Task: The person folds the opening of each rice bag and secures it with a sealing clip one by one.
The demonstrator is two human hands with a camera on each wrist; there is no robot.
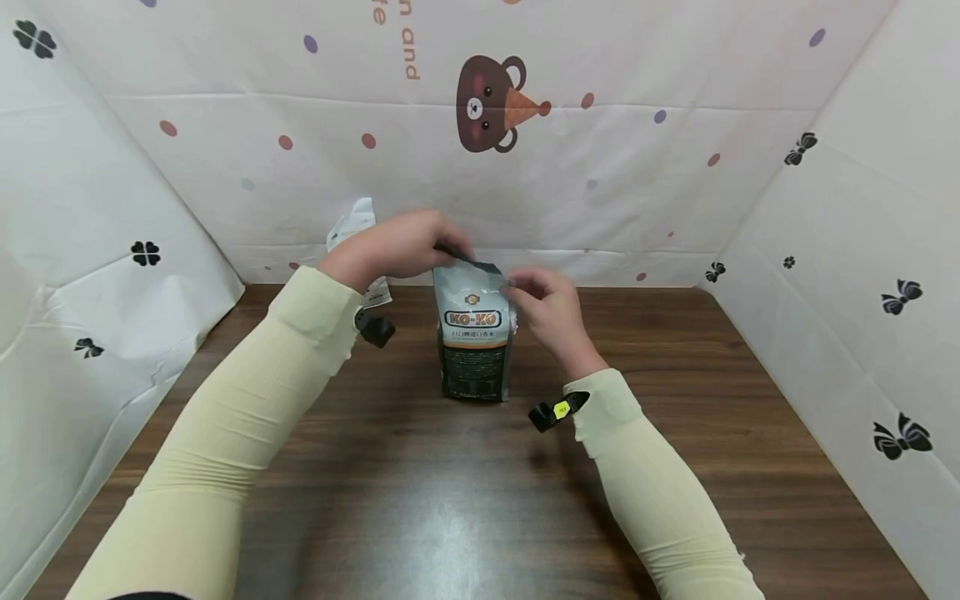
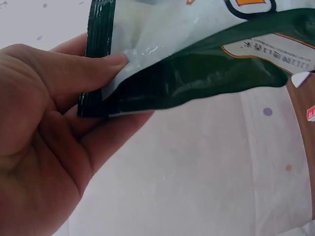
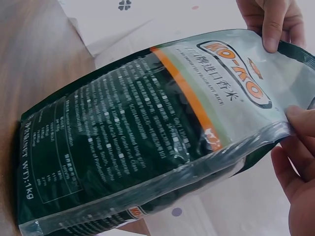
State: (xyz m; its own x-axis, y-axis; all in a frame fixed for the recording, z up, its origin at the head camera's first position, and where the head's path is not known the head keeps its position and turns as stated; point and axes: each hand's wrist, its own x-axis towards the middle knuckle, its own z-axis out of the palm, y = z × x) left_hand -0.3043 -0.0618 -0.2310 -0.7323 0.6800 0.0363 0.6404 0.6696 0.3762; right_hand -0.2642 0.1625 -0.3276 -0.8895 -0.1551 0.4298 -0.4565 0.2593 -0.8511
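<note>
A green and silver bag of KO-KO rice stands upright on the wooden table, its printed back turned toward me. My left hand grips the bag's top left corner; in the left wrist view the thumb lies over the dark sealed edge, with fingers behind it. At the upper right edge my right hand pinches the bag between thumb and fingers. The right wrist view shows the rice bag close up, with small print and a 1 kg weight mark, and both hands at its top end.
Behind my left wrist stands a white packet, partly hidden by the hand. Brown wooden tabletop spreads out in front of the bag. White patterned sheets wall in the back and both sides, with a bear print at the back.
</note>
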